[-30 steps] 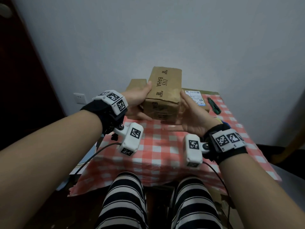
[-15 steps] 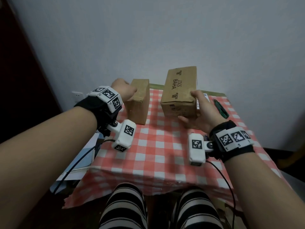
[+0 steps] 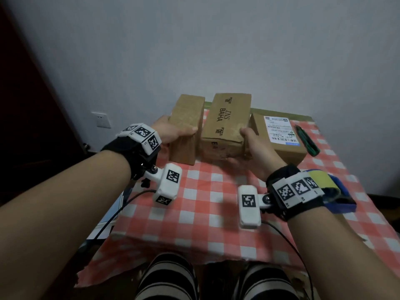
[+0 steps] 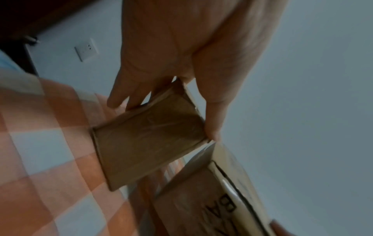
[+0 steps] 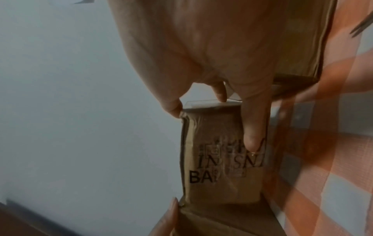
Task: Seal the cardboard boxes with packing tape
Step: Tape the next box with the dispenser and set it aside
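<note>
labelled box (image 3: 279, 135), green cutter (image 3: 307, 140) beside held boxes (image 3: 227, 122)

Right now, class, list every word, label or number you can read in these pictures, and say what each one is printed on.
"BAHA": middle box.
"SNI" above it: same box, read less surely.
Small logos on that box: too small to read.
Shipping label on the right box: print too small.
Wrist tags: patterns only.
</note>
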